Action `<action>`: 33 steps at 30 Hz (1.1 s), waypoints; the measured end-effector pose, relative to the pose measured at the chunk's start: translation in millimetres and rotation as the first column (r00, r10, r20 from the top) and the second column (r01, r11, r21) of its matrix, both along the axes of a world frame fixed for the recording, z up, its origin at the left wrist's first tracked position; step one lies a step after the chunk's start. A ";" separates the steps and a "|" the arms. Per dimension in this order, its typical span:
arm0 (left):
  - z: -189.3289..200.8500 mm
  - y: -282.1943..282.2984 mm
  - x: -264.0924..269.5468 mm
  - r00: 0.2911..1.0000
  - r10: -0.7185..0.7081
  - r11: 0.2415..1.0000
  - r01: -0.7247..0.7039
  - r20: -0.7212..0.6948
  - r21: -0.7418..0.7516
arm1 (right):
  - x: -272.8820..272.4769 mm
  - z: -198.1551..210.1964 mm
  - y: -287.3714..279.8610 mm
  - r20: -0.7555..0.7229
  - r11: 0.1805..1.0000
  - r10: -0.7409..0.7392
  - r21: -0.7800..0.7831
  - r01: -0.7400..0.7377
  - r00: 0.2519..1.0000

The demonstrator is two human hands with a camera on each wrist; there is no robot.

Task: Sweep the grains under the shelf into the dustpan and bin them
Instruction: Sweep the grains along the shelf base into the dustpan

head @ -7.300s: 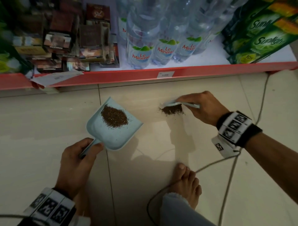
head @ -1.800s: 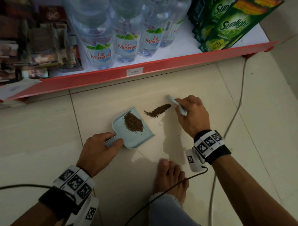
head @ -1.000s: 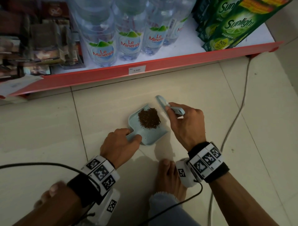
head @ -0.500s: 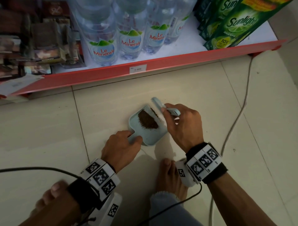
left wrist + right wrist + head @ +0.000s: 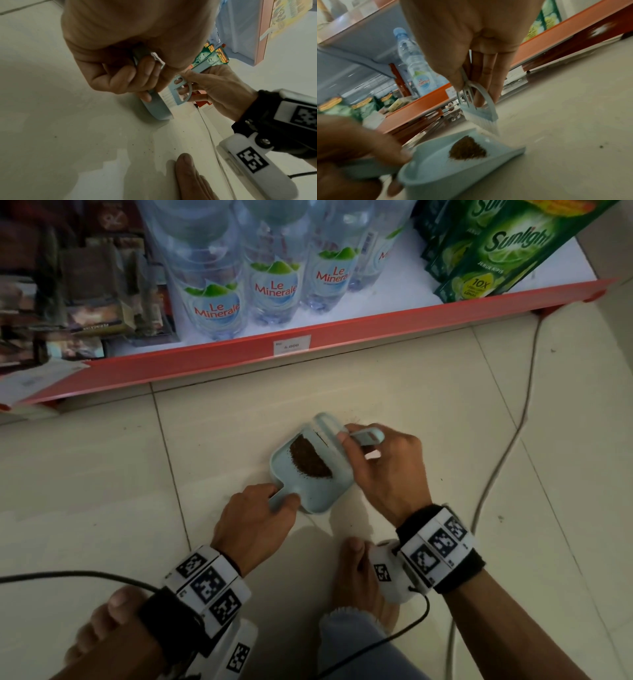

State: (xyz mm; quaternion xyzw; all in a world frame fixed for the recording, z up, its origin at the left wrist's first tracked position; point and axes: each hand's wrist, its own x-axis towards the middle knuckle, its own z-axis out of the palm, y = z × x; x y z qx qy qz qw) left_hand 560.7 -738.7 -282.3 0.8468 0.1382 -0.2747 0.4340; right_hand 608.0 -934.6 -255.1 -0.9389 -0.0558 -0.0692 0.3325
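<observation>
A light-blue dustpan [image 5: 320, 497] lies on the tiled floor in front of the red shelf [image 5: 376, 321]. A heap of brown grains [image 5: 309, 460] sits inside it. My left hand [image 5: 258, 517] grips the pan's short handle, fingers curled round it [image 5: 145, 67]. My right hand [image 5: 385, 470] holds a small light-blue brush [image 5: 364, 436] by its loop handle. The white bristles [image 5: 485, 123] stand at the pan's mouth, just beside the grains [image 5: 467, 149]. In the left wrist view the brush [image 5: 178, 93] shows above the pan's underside [image 5: 155, 108].
Water bottles [image 5: 274, 285] and green Sunlight packs [image 5: 496, 251] fill the shelf. A grey cable [image 5: 510, 436] runs along the floor on the right. My bare feet [image 5: 356, 570] are just behind the pan. A few stray specks [image 5: 150, 148] dot the tile.
The streak of grains on the floor has been brushed into the pan. In the last half second the brush pushed the heap deeper inside; both hands have barely shifted.
</observation>
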 end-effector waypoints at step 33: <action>-4.6 84.2 -16.8 0.983 0.109 0.977 -0.079 0.147 -0.200 | 82.6 -16.3 2.5 -0.180 0.804 0.277 -0.494 -0.330 0.944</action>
